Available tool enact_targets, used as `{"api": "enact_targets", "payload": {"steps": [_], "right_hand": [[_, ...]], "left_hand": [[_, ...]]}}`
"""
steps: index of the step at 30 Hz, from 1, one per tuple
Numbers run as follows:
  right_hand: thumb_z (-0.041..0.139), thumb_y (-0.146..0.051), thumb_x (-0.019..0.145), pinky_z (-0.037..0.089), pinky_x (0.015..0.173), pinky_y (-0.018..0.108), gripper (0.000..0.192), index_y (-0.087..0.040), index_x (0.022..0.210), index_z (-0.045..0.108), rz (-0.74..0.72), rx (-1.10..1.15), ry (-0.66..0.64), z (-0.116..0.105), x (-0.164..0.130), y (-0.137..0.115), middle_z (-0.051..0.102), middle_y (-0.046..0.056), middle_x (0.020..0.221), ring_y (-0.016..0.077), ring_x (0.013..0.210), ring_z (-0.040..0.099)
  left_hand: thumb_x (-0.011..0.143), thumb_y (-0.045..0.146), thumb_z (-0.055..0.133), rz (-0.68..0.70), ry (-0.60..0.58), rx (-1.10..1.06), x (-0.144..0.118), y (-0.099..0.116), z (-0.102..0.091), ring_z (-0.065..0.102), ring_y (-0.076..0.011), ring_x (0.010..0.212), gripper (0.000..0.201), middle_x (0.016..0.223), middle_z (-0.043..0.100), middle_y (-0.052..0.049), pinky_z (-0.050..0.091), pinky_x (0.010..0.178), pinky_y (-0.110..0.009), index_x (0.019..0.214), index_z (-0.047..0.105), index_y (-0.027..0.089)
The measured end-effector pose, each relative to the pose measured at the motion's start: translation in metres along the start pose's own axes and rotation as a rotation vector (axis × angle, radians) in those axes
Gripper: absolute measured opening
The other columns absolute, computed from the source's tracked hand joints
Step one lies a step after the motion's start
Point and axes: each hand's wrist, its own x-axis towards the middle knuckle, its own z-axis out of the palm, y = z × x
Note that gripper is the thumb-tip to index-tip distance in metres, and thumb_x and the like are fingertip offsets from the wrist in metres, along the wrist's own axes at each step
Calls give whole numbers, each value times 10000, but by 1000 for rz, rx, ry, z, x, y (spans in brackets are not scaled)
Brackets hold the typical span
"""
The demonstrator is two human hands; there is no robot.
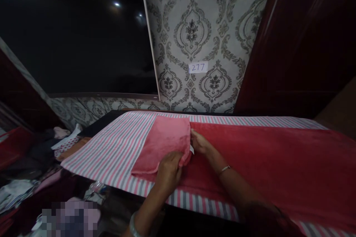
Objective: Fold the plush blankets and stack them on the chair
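A heap of clothes (33, 163) lies left of the table (111, 152), which has a striped sheet on it. On the sheet lies a red blanket (278, 163), with its left end folded over into a pink flap (164, 142). The left hand (168, 172) pinches the near corner of the flap, fingers curled round it. The right hand (200, 143) presses on the blanket just right of the flap; its fingers are partly hidden, so I cannot tell how they sit. A paper tag (198, 67) is on the wall behind the table.

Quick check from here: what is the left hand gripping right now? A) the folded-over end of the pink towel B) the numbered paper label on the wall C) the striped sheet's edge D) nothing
A: the left hand pinches the folded end of the pink towel, which lies on the striped sheet.
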Motion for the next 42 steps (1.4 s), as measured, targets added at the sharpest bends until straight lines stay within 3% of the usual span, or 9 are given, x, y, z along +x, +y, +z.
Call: {"api": "enact_targets", "payload": {"steps": [5,9,12,18,25,33,38,42], "right_hand": [[568,-282,842,575,873,408,242,-149,1012,677,-82,21,120,12,53,-4,767,104,879,254,854,730],[640,-153,713,586,803,352,385,-166,1097,658,-216,3,217,-2,68,-14,765,57,900,226,826,716],[649,-143,690,580,774,310,533,-197,1220,624,-312,-30,292,-27,62,-20,759,30,969,199,837,705],[682,-173,692,570,663,296,774,-212,1437,478,-312,-104,422,-66,42,-14,737,39,978,173,751,684],[628,-109,715,507,547,230,905,-203,1558,311,-284,-154,470,-59,40,-20,730,19,903,131,610,617],[621,-83,696,507,559,239,847,-163,1512,408,-253,-229,496,-61,39,-24,731,50,945,132,614,603],[595,-103,705,514,615,216,743,-189,1437,501,-312,-264,497,-58,45,-28,716,4,910,110,647,606],[605,-110,710,540,656,262,665,-149,1371,547,-314,-304,492,-58,42,-24,722,22,875,148,685,642]], "left_hand": [[807,67,460,30,-66,19,-12,-3,-1,692,-240,964,356,1062,741,-96,565,836,-372,1071,671,181],[800,60,476,78,-62,113,-12,-1,5,687,-251,1022,392,1140,729,-110,562,898,-392,1115,673,185],[817,74,499,128,-67,117,-9,5,17,667,-262,1077,412,1203,707,-121,551,938,-411,1183,656,178],[800,72,561,113,-252,139,-11,18,48,649,-269,1012,360,1138,713,-102,554,903,-421,1124,688,167],[837,104,558,90,-270,195,-13,23,52,595,-284,1096,396,1265,663,-120,515,948,-456,1214,654,173],[834,96,546,32,-396,232,-22,23,62,541,-316,1194,503,1371,603,-135,482,968,-495,1327,596,185],[832,96,553,34,-341,227,-21,28,61,550,-324,1193,506,1366,604,-150,487,953,-508,1327,597,189],[829,74,552,25,-336,232,-22,33,64,575,-328,1172,487,1333,624,-170,491,950,-523,1304,611,165]]}}
